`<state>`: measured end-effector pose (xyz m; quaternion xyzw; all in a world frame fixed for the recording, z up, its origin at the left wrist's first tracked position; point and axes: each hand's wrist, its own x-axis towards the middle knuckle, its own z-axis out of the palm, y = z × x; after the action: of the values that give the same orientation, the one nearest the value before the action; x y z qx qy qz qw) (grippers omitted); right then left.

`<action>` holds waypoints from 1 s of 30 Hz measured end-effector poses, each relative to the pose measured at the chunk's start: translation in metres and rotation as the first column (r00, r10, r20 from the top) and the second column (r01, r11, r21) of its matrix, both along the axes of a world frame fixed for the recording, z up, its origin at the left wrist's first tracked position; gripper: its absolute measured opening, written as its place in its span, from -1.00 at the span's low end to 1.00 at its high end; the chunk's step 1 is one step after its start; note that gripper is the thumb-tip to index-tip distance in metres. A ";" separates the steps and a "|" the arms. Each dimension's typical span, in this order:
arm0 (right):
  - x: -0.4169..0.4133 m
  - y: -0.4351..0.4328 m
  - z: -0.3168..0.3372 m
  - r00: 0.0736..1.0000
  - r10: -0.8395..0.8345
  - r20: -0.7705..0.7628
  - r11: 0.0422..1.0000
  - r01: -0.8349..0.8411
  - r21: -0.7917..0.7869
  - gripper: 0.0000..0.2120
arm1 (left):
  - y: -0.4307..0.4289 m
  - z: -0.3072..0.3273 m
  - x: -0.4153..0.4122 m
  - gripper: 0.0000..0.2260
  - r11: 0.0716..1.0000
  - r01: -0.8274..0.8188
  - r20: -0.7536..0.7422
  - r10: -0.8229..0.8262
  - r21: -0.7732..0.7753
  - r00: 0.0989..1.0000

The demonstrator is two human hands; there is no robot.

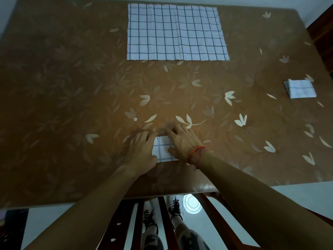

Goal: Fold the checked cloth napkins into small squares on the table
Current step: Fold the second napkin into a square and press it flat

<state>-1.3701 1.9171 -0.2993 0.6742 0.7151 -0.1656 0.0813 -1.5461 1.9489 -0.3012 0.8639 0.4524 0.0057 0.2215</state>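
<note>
Broadly, I'm working over a brown table (72, 87) with a pale leaf pattern, and every cloth lies on it. The spread napkin (176, 31) lies flat at the far edge, opened out and well apart from the hands. I judge it is waiting there for its turn, out of the working space.

Close to the near edge, the left hand (142, 150) and right hand (183, 141) lie side by side on the folded napkin (163, 149). Both have their fingers straight and lying flat, pressing down, not gripping. The left covers its left edge and the right covers its right side, so only the middle strip of checks shows between them. I read this as flattening the creases so the small square keeps its shape.

Off to the right sits a finished square (300, 88), one flap slightly raised, set aside from the work. A red cord (197, 152) circles the right wrist.
</note>
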 end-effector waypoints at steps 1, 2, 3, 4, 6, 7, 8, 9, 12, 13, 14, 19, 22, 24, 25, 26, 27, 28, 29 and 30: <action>0.000 0.001 0.000 1.000 -0.002 -0.005 1.000 0.002 -0.003 -0.39 | 0.003 0.000 0.001 -0.35 1.000 -0.017 0.011 0.017 -0.011 1.000; 0.000 0.002 -0.001 1.000 0.000 -0.012 1.000 0.000 -0.003 -0.37 | 0.004 -0.001 0.002 -0.36 0.999 -0.035 0.033 0.036 -0.026 0.999; 0.000 0.003 -0.002 1.000 0.003 -0.011 1.000 -0.003 -0.005 -0.34 | 0.006 -0.002 0.003 -0.39 0.998 -0.052 0.074 0.055 -0.046 0.996; 0.000 0.005 -0.003 1.000 0.001 -0.009 1.000 -0.001 -0.014 -0.31 | 0.007 -0.004 0.004 -0.42 0.995 -0.063 0.134 0.072 -0.071 0.988; 0.000 0.007 -0.005 1.000 -0.008 -0.023 1.000 0.007 -0.022 -0.31 | 0.008 -0.006 0.006 -0.47 0.987 -0.081 0.267 0.116 -0.138 0.957; 0.001 0.008 -0.004 0.999 -0.003 -0.038 1.000 0.003 -0.012 -0.36 | 0.007 -0.005 0.007 -0.50 0.982 -0.096 0.316 0.144 -0.162 0.938; 0.001 0.009 -0.002 0.999 0.010 -0.053 1.000 -0.010 0.010 -0.43 | 0.006 -0.003 0.008 -0.51 0.976 -0.120 0.349 0.178 -0.183 0.920; 0.002 0.010 0.001 0.997 0.019 -0.069 0.999 -0.017 0.029 -0.51 | 0.005 0.000 0.008 -0.52 0.967 -0.144 0.367 0.215 -0.212 0.905; 0.004 0.011 0.012 0.994 0.027 -0.102 0.998 -0.021 0.059 -0.65 | 0.002 0.008 0.006 -0.50 0.934 -0.198 0.372 0.304 -0.297 0.877; 0.004 0.010 0.018 0.994 0.016 -0.105 0.998 -0.010 0.059 -0.67 | 0.002 0.010 0.006 -0.50 0.923 -0.212 0.374 0.329 -0.321 0.867; 0.004 0.011 0.026 0.995 0.002 -0.103 0.998 0.005 0.068 -0.68 | 0.003 0.012 0.007 -0.52 0.911 -0.225 0.379 0.354 -0.345 0.855; 0.044 0.003 -0.031 0.980 -0.154 -0.127 0.984 0.140 -0.113 -0.80 | 0.007 0.036 0.016 -0.73 0.788 -0.247 0.428 0.535 -0.564 0.728; 0.171 -0.023 -0.232 0.866 -0.428 -0.258 0.894 0.365 -0.259 -0.49 | 0.011 0.038 0.023 -0.79 0.659 -0.299 0.390 0.687 -0.691 0.613; 0.158 -0.038 -0.166 0.659 -0.634 -0.405 0.763 0.447 -0.467 -0.55 | 0.008 0.037 0.030 -0.79 0.584 -0.315 0.359 0.755 -0.748 0.548; 0.131 -0.035 -0.090 0.553 -0.668 -0.498 0.744 0.520 -0.421 -0.71 | 0.005 0.038 0.035 -0.79 0.550 -0.305 0.341 0.776 -0.778 0.531; 0.095 -0.035 0.005 0.544 -0.626 -0.559 0.764 0.574 -0.296 -0.83 | 0.001 0.040 0.039 -0.78 0.525 -0.282 0.325 0.783 -0.803 0.531; 0.085 -0.036 0.044 0.527 -0.584 -0.617 0.770 0.601 -0.215 -0.87 | -0.004 0.043 0.045 -0.78 0.508 -0.255 0.312 0.778 -0.823 0.546; 0.080 -0.043 0.071 0.478 -0.584 -0.656 0.753 0.622 -0.217 -0.90 | -0.009 0.046 0.051 -0.78 0.492 -0.227 0.301 0.772 -0.840 0.560; 0.082 -0.049 0.081 0.429 -0.580 -0.692 0.746 0.621 -0.240 -0.94 | -0.014 0.048 0.057 -0.79 0.473 -0.202 0.294 0.774 -0.858 0.561; 0.087 -0.057 0.081 0.366 -0.596 -0.715 0.718 0.641 -0.271 -0.99 | -0.018 0.051 0.063 -0.80 0.455 -0.186 0.291 0.782 -0.871 0.551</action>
<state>-1.2830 1.8598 -0.2184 0.7572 0.3770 -0.4315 -0.3134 -1.4830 1.9305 -0.2505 0.4336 0.5439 0.1923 0.6922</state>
